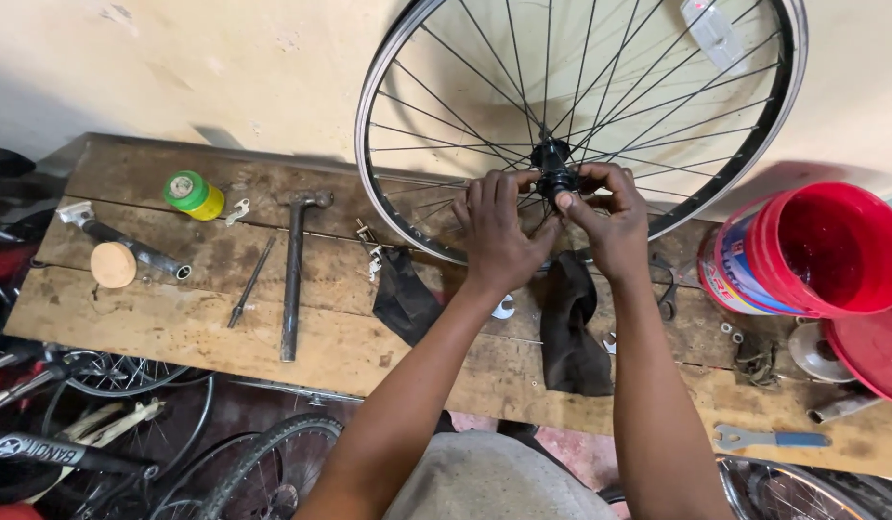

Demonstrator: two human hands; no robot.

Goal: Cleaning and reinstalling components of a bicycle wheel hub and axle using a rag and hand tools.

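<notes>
Both forearms rise from the bottom edge toward the middle of the wooden counter (273,332), over a grey-clad lap. Left hand (497,231) sits at the hub (552,164) of the bicycle wheel (388,207), fingers curled and pinching at the hub's near end. Right hand (608,217) meets it from the other side, thumb and fingertips closed on the same small dark part at the axle end. So both grips are closed on the hub. That wheel stands upright on the counter, leaning against the pale wall, spokes fanning out, a white reflector (716,34) clipped high among them.

Below the hands, a black strip of rubber (571,332) lies crumpled, with a second piece (404,299) just to its left. Further left a hammer (294,270) lies lengthwise, a thin rod (250,282) beside it, then a green and yellow roll (194,195). Off to the right a red bucket (812,250) lies tipped on its side, its red lid (875,351) near it, and a flat spanner (769,439) rests near the counter's front edge.
</notes>
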